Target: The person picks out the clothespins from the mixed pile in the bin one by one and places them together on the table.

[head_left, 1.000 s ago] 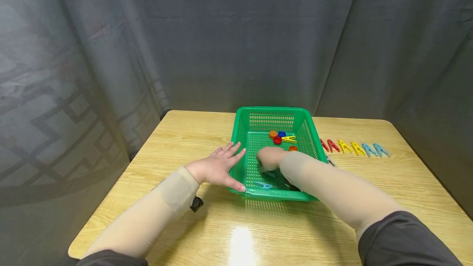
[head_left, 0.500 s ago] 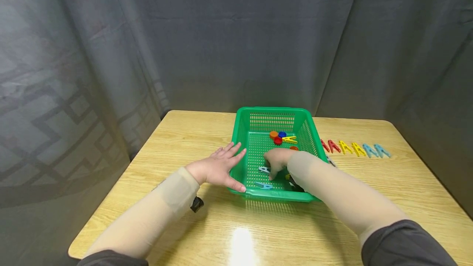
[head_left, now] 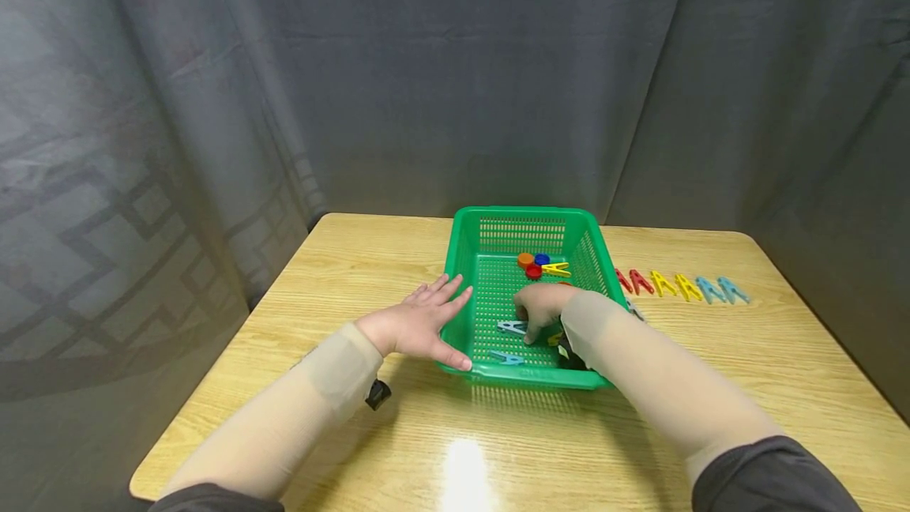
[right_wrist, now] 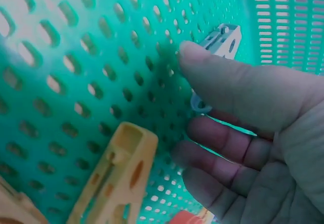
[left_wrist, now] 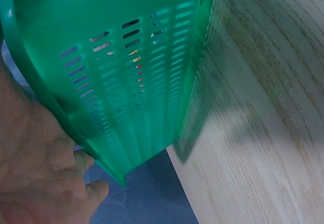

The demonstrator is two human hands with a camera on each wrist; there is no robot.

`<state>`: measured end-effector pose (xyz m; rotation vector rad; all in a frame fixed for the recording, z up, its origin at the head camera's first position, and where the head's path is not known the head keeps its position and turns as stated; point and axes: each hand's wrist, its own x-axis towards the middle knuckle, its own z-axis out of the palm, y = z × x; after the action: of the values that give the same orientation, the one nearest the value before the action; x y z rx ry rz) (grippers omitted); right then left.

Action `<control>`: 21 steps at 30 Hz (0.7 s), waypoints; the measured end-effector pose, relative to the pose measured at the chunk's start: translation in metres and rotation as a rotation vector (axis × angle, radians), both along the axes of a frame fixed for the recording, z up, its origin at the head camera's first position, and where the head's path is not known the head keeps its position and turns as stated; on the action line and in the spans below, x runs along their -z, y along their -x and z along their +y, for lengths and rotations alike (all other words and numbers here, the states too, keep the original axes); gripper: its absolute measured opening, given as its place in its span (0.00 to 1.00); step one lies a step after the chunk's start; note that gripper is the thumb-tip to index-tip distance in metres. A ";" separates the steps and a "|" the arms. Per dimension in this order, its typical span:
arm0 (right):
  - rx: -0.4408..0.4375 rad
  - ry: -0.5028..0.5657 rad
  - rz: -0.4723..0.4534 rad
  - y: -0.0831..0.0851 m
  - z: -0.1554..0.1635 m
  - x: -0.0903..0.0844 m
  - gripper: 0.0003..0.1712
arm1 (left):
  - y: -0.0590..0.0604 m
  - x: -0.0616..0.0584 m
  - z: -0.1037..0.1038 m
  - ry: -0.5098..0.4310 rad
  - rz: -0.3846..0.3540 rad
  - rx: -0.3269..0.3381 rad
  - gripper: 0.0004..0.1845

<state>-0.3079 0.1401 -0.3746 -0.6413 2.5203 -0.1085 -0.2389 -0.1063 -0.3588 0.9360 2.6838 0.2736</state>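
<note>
A grey curtain hangs behind a pale wooden table (head_left: pixel 355 275), where a green basket (head_left: pixel 524 217) stands near the middle. On the basket floor a light-blue clothespin (head_left: pixel 510 327) lies toward the near left, and the right hand (head_left: pixel 542 303) reaches down to it. Its grip is curled around the clothespin (right_wrist: pixel 223 37), with the thumb and fingers (right_wrist: pixel 228 143) closing on the peg. A yellow clothespin (right_wrist: pixel 119 178) lies just beside that hand, and a second blue clothespin (head_left: pixel 506 356) lies by the near wall. At the far end sit colored caps (head_left: pixel 533 262) and another yellow peg (head_left: pixel 557 267). The left hand (head_left: pixel 419 321) rests flat against the basket's left wall (left_wrist: pixel 126 82), fingers straight, its grip open. To the right on the table, well apart, runs a row of clothespins (head_left: pixel 682 284).
</note>
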 end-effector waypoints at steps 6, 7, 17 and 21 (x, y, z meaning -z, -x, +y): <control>0.006 0.026 0.008 0.002 0.002 0.003 0.17 | 0.000 0.001 0.000 0.005 0.003 -0.001 0.61; 0.000 0.026 0.011 0.003 0.002 0.004 0.17 | 0.000 0.001 0.000 0.004 0.004 -0.001 0.61; -0.042 0.061 0.040 0.005 0.001 0.004 0.14 | 0.001 0.002 -0.001 -0.013 -0.003 0.004 0.62; -0.054 0.083 0.046 0.005 0.001 0.006 0.16 | 0.002 0.003 -0.001 -0.014 0.003 0.011 0.62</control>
<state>-0.3129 0.1407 -0.3804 -0.7520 2.5512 -0.1812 -0.2404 -0.1073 -0.3618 0.9559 2.6819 0.2887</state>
